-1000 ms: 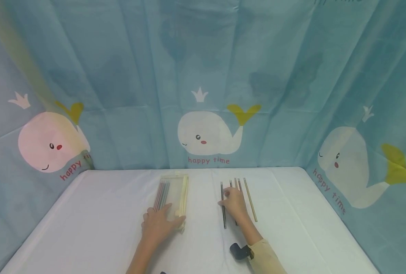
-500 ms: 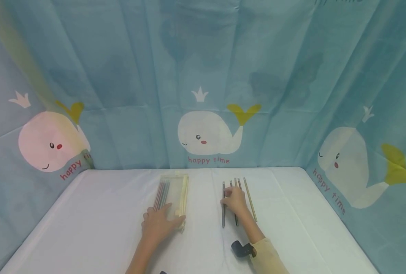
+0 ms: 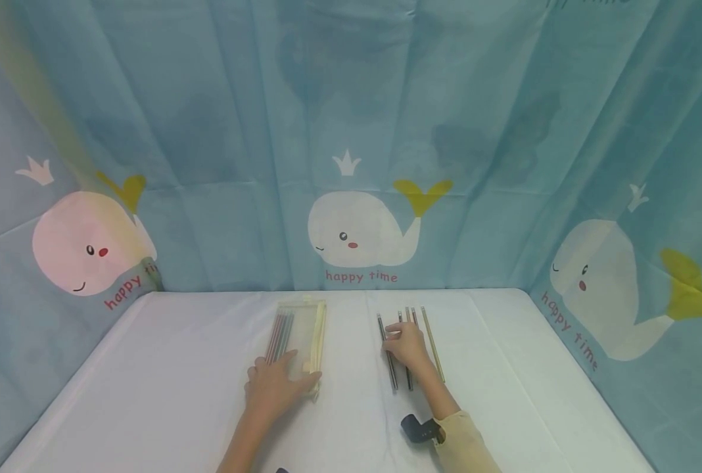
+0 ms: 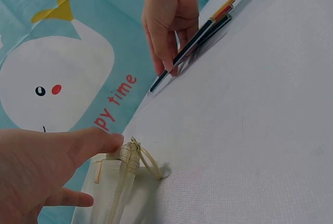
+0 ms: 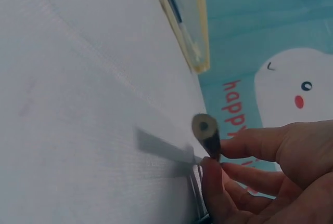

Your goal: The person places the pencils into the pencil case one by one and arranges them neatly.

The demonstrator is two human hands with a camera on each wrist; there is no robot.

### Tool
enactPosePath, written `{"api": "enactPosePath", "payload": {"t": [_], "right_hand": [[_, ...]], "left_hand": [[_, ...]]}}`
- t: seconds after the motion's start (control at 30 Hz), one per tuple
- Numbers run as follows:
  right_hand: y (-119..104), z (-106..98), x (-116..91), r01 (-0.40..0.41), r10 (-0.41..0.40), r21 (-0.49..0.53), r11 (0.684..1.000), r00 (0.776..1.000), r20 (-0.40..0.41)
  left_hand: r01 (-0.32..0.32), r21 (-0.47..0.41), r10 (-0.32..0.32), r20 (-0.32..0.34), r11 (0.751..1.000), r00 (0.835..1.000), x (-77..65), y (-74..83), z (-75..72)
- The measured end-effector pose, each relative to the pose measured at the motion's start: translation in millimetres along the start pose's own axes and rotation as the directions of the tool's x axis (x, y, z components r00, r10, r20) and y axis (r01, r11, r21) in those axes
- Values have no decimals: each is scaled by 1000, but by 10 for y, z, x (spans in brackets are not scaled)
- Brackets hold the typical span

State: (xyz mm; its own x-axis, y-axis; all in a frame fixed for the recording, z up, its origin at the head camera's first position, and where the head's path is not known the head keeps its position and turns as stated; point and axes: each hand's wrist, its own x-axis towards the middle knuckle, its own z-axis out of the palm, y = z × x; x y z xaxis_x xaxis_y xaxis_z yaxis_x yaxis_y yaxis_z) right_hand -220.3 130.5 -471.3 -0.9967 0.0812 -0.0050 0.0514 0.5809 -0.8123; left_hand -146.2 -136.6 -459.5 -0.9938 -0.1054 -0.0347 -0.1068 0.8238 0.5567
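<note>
My right hand [image 3: 409, 347] pinches a dark pencil [image 3: 391, 371] between thumb and fingertips, at the left of a loose group of pencils. In the right wrist view this pencil [image 5: 204, 126] points its flat round end at the camera. My left hand [image 3: 277, 389] rests with spread fingers on the near part of a clear pencil case [image 3: 302, 332] with pale yellow edging. Its thumb touches the case's corner beside the zip [image 4: 130, 159] in the left wrist view. Several coloured pencils [image 3: 280, 335] lie inside the case, their near ends hidden under the hand.
To the right of the held pencil, a gold pencil [image 3: 432, 345] and a few others lie on the white tablecloth [image 3: 522, 394], partly behind the right hand. A black device [image 3: 417, 428] sits at the right wrist. A blue whale-print curtain [image 3: 351, 131] rises behind the table.
The held pencil has turned from nearly straight to slanted, its far end now further left and its near end further right. My right hand has shifted slightly right; the left has stayed still.
</note>
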Motion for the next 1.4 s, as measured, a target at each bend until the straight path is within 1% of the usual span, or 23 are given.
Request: {"api": "enactPosePath", "payload": {"t": [0.23,0.5,0.73,0.97,1.2,1.4], "right_hand": [[-25,-16,-20,-10,8,43,999,999,41],[-30,4,-14,14,-20,82,997,997,77],[-49,16,-47,44,-52,84,995,994,99],[-83,30,-65,67,-82,119,991,988,130],[-167,72,-82,67,-82,105,992,986,149],[-200,135,-54,61,-85,137,989,981,176]], "left_hand": [[-5,1,5,1,1000,1000,3,-12,3],[2,-1,-2,3,1000,1000,-3,-11,-2],[13,-4,-13,12,1000,1000,-3,-7,-1],[16,-9,-16,12,1000,1000,19,-13,21],[9,14,-9,2,1000,1000,27,-15,26],[9,21,-9,0,1000,1000,20,-9,27]]}}
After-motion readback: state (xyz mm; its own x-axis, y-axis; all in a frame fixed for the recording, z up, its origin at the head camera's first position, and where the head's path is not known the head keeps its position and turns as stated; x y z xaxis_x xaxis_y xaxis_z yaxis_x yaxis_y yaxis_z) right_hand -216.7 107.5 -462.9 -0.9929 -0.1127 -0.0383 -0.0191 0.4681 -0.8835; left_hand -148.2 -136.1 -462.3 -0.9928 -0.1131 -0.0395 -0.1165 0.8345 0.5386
